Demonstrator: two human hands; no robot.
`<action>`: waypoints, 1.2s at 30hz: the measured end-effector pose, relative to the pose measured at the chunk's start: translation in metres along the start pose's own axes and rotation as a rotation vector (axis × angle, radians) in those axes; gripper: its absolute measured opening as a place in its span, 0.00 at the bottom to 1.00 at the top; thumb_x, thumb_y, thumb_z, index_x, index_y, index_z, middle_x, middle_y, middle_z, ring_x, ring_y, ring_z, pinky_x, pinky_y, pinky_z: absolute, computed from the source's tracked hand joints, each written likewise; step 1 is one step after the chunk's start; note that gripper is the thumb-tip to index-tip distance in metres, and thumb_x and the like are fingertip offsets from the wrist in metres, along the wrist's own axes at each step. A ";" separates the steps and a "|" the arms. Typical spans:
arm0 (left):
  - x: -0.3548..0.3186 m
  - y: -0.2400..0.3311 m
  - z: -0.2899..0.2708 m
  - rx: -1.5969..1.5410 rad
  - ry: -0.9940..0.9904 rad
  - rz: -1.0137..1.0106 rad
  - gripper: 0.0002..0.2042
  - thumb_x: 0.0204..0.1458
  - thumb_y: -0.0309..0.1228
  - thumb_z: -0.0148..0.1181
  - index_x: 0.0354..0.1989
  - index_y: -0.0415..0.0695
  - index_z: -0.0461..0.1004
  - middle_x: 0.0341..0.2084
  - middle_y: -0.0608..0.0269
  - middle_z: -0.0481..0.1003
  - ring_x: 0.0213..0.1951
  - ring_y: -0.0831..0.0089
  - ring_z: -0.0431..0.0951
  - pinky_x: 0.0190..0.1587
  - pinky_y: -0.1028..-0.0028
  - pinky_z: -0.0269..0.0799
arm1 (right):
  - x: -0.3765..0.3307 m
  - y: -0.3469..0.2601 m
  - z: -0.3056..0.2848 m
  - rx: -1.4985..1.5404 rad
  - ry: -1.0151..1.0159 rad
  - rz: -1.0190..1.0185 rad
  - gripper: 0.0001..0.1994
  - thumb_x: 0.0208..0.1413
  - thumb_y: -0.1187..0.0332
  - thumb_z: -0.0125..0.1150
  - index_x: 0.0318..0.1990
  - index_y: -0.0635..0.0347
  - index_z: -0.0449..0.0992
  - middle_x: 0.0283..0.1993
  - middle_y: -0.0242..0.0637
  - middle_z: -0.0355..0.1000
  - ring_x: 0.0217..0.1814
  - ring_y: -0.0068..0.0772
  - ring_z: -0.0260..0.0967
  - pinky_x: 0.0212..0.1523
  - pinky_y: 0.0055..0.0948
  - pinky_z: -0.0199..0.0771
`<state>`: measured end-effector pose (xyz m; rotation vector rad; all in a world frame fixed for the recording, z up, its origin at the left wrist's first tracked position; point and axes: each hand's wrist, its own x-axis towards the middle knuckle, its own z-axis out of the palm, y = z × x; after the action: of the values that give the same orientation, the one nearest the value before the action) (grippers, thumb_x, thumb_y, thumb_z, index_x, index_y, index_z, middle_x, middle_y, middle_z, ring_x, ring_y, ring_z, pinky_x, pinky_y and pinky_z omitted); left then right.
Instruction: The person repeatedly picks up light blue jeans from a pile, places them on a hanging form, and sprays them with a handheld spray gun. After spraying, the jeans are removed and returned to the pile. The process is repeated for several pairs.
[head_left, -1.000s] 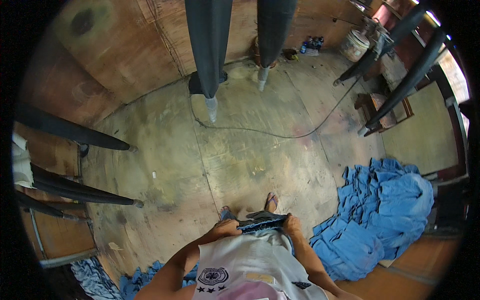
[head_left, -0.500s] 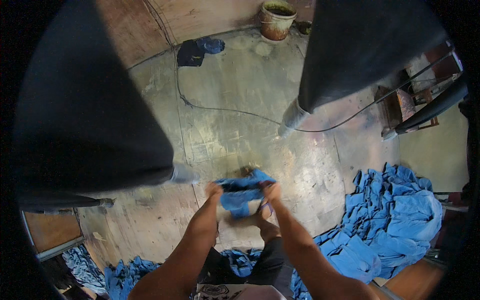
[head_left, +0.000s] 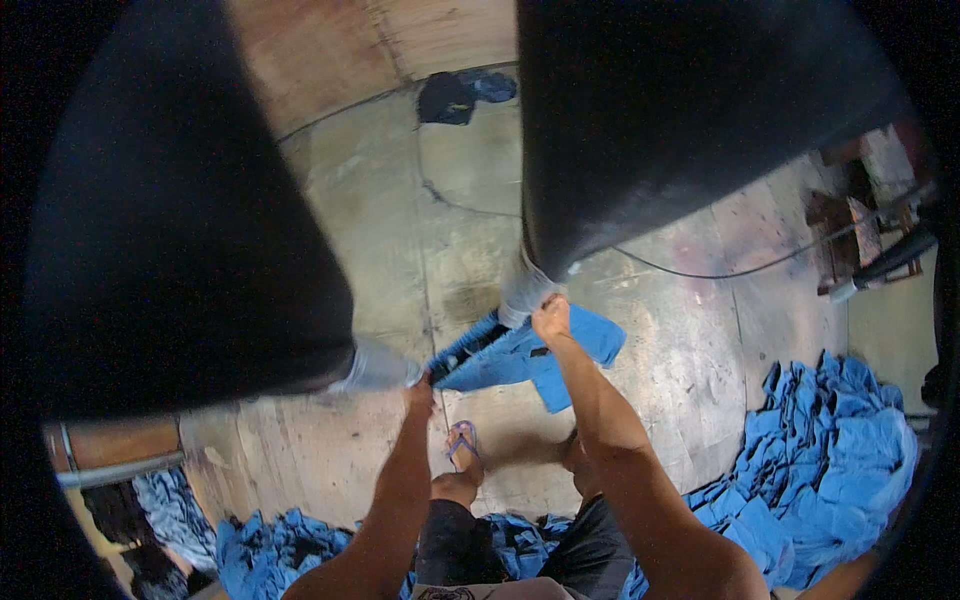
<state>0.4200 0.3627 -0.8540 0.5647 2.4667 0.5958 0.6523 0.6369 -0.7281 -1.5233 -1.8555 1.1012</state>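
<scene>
A pair of blue jeans (head_left: 508, 360) hangs stretched between my two hands, with its dark open waistband facing away from me. My left hand (head_left: 421, 392) grips one end of the waistband, right by the grey tip (head_left: 378, 367) of a large black tapered form (head_left: 200, 250). At the other end my right hand (head_left: 551, 318) is closed on the waistband, against the grey tip (head_left: 524, 290) of a second black form (head_left: 650, 130). The legs of the jeans fall off to the right below my right hand. Whether either tip is inside the waistband, I cannot tell.
Heaps of blue jeans lie at the right (head_left: 830, 470) and lower left (head_left: 275, 550). A dark cloth bundle (head_left: 447, 99) rests on the floor ahead. A black cable (head_left: 690, 273) runs across the floor. Another, smaller black form (head_left: 895, 260) points in from the right.
The jeans have moved forward to the two grey tips, and my hands have spread apart, pulling the waistband wide. My view has shifted, so the right form now appears closer to the middle.
</scene>
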 end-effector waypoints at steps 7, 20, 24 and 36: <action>0.093 0.045 -0.154 -0.271 0.511 0.322 0.10 0.54 0.30 0.59 0.29 0.33 0.76 0.27 0.47 0.79 0.25 0.57 0.77 0.32 0.61 0.72 | 0.004 -0.130 0.038 0.614 0.012 0.081 0.13 0.52 0.63 0.67 0.39 0.63 0.83 0.25 0.47 0.76 0.28 0.30 0.71 0.36 0.34 0.71; -0.090 0.103 -0.047 -0.418 0.646 -0.037 0.17 0.65 0.40 0.45 0.41 0.34 0.69 0.33 0.34 0.75 0.39 0.36 0.75 0.40 0.48 0.68 | -0.044 -0.045 -0.003 0.088 -0.004 0.117 0.17 0.49 0.61 0.64 0.42 0.65 0.80 0.44 0.50 0.79 0.48 0.52 0.76 0.52 0.35 0.73; -0.131 0.115 0.001 -0.587 0.750 -0.291 0.18 0.64 0.42 0.46 0.44 0.35 0.69 0.36 0.32 0.75 0.40 0.36 0.75 0.40 0.51 0.69 | -0.066 -0.024 -0.031 0.002 0.042 0.098 0.28 0.54 0.54 0.61 0.60 0.59 0.70 0.62 0.46 0.68 0.61 0.44 0.66 0.58 0.35 0.65; -0.228 0.114 -0.066 0.032 0.225 -0.134 0.14 0.58 0.38 0.55 0.50 0.50 0.75 0.27 0.45 0.80 0.32 0.48 0.81 0.40 0.52 0.74 | -0.095 0.038 -0.102 0.237 -0.029 0.288 0.10 0.57 0.63 0.55 0.43 0.54 0.69 0.36 0.33 0.66 0.32 0.28 0.59 0.28 0.29 0.55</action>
<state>0.5869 0.3225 -0.6547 0.3566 2.7032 0.5954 0.7785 0.5751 -0.6922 -1.6724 -1.4894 1.4237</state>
